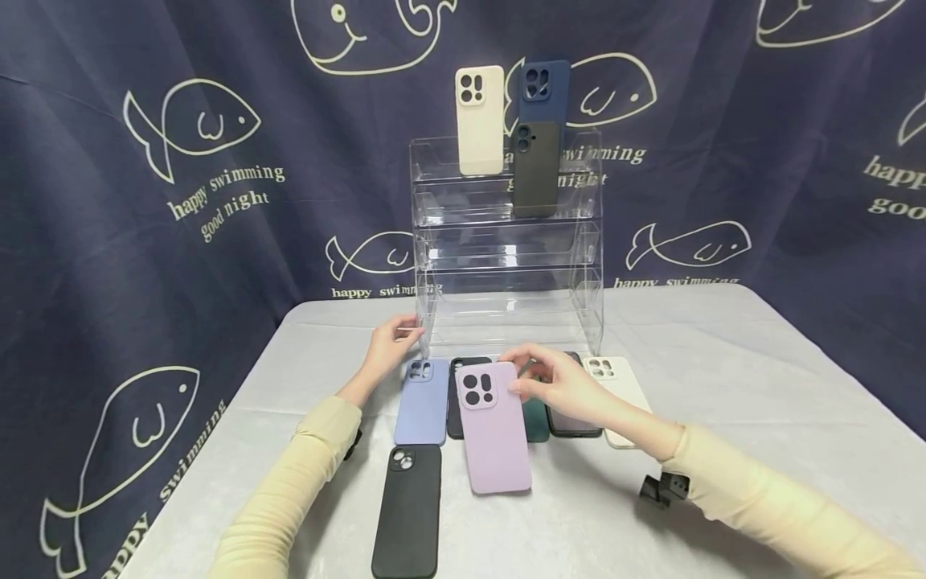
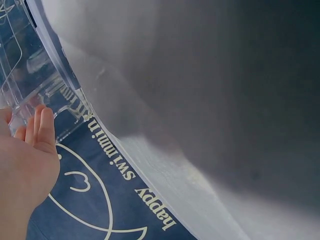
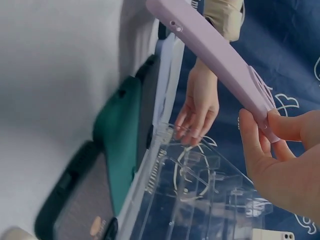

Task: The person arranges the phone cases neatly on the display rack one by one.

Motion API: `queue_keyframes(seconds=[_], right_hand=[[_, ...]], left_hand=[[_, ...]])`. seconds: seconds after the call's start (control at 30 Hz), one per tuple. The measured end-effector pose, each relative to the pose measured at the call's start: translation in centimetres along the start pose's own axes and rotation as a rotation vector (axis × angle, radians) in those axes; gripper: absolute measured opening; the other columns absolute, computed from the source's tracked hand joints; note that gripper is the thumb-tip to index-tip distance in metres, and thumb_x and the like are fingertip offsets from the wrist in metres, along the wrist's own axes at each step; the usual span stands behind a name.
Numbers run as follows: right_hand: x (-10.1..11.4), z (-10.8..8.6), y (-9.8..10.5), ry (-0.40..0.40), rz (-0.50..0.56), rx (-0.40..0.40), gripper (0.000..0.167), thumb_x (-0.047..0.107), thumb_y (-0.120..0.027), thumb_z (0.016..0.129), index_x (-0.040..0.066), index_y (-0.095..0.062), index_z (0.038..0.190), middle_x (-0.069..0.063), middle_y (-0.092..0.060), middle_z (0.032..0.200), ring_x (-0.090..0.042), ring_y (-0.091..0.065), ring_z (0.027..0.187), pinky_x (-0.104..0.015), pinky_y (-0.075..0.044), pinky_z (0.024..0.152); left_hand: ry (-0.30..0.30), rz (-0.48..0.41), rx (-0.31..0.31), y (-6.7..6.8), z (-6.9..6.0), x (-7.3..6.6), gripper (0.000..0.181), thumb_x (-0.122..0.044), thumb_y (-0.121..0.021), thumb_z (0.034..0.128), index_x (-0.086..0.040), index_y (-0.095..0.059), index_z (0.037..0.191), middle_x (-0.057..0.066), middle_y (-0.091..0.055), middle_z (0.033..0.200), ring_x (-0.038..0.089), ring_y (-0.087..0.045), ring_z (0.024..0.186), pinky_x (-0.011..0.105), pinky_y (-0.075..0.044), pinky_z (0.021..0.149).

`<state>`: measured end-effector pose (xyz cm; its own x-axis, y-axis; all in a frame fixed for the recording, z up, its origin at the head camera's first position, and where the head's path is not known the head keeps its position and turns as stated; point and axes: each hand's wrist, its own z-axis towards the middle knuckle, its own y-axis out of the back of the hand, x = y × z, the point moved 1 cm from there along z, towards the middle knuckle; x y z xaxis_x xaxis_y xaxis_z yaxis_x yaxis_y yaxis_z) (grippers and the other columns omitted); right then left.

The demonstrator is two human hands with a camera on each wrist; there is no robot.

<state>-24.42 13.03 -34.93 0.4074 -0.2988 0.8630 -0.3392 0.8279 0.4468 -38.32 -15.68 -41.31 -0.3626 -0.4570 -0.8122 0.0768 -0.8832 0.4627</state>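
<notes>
My right hand pinches the top of a lilac phone case, between thumb and fingers in the right wrist view. The case is raised above the table in front of the clear tiered stand. Against the stand's left side rests my left hand, its fingers fairly straight in the left wrist view. A white case, a navy case and a dark grey case stand on the upper tiers. Behind the lilac case, a green case is partly hidden.
In a row before the stand lie a light blue case, a black case, a dark-framed case and a cream case. Another black case lies nearer. Dark blue fish-print cloth hangs behind the table.
</notes>
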Motion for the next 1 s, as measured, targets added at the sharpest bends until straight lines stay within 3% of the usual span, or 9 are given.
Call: queue_keyframes(seconds=[0.13, 0.27, 0.33, 0.43, 0.53, 0.7, 1.0], right_hand=[[0.7, 0.4, 0.8, 0.014, -0.026, -0.027, 0.038, 0.007, -0.065, 0.087, 0.004, -0.055, 0.123, -0.017, -0.06, 0.109, -0.013, -0.065, 0.079, -0.035, -0.059, 0.071], [1.3, 0.8, 1.7, 0.009, -0.05, -0.05, 0.038, 0.009, -0.064, 0.088, 0.008, -0.055, 0.125, -0.016, -0.064, 0.106, -0.015, -0.063, 0.081, -0.022, -0.051, 0.05], [1.4, 1.0, 2.1, 0.016, -0.052, -0.062, 0.038, 0.009, -0.063, 0.088, 0.008, -0.055, 0.125, -0.016, -0.064, 0.106, -0.014, -0.062, 0.081, -0.021, -0.048, 0.048], [1.7, 1.3, 2.6, 0.046, -0.045, -0.084, 0.038, 0.006, -0.063, 0.088, 0.006, -0.055, 0.125, -0.017, -0.063, 0.11, -0.009, -0.062, 0.081, -0.022, -0.051, 0.052], [2.0, 1.6, 3.1, 0.074, -0.036, -0.104, 0.039, 0.004, -0.063, 0.087, 0.003, -0.055, 0.125, -0.019, -0.06, 0.114, -0.005, -0.062, 0.081, -0.023, -0.056, 0.065], [2.4, 2.2, 3.9, 0.096, -0.042, -0.136, 0.038, 0.003, -0.063, 0.087, 0.002, -0.055, 0.124, -0.02, -0.058, 0.116, -0.004, -0.063, 0.081, -0.026, -0.059, 0.069], [3.2, 3.6, 5.8, 0.127, -0.114, -0.191, 0.037, 0.005, -0.062, 0.089, 0.003, -0.055, 0.125, -0.019, -0.058, 0.113, -0.002, -0.063, 0.08, -0.026, -0.059, 0.074]], left_hand=[[-0.003, -0.004, 0.0, 0.1, 0.1, 0.0, 0.035, -0.014, -0.065, 0.0879, 0.003, -0.06, 0.118, 0.022, -0.065, 0.114, 0.034, -0.065, 0.1, 0.036, -0.054, 0.091], [-0.009, -0.009, 0.002, 0.1, 0.1, 0.1, 0.035, -0.013, -0.065, 0.0879, 0.004, -0.059, 0.118, 0.022, -0.064, 0.114, 0.035, -0.065, 0.1, 0.036, -0.055, 0.091], [-0.016, -0.009, 0.002, 0.0, 0.2, 0.2, 0.034, -0.012, -0.065, 0.0878, 0.004, -0.06, 0.117, 0.022, -0.064, 0.115, 0.035, -0.065, 0.1, 0.035, -0.055, 0.091], [-0.034, -0.007, 0.002, -0.1, 0.2, 0.3, 0.033, -0.011, -0.065, 0.0877, 0.005, -0.06, 0.116, 0.022, -0.063, 0.117, 0.035, -0.065, 0.101, 0.035, -0.055, 0.09], [-0.05, -0.008, -0.001, -0.1, 0.2, 0.3, 0.034, -0.01, -0.065, 0.0878, 0.004, -0.058, 0.118, 0.022, -0.062, 0.118, 0.034, -0.064, 0.102, 0.035, -0.055, 0.091], [-0.077, 0.007, -0.006, -0.2, 0.1, 0.2, 0.04, -0.01, -0.064, 0.0882, 0.003, -0.055, 0.124, 0.023, -0.063, 0.115, 0.035, -0.064, 0.101, 0.035, -0.055, 0.091], [-0.073, 0.025, -0.003, -0.1, 0.0, 0.1, 0.036, -0.012, -0.065, 0.0881, 0.003, -0.058, 0.12, 0.023, -0.065, 0.112, 0.034, -0.065, 0.1, 0.036, -0.055, 0.09]])
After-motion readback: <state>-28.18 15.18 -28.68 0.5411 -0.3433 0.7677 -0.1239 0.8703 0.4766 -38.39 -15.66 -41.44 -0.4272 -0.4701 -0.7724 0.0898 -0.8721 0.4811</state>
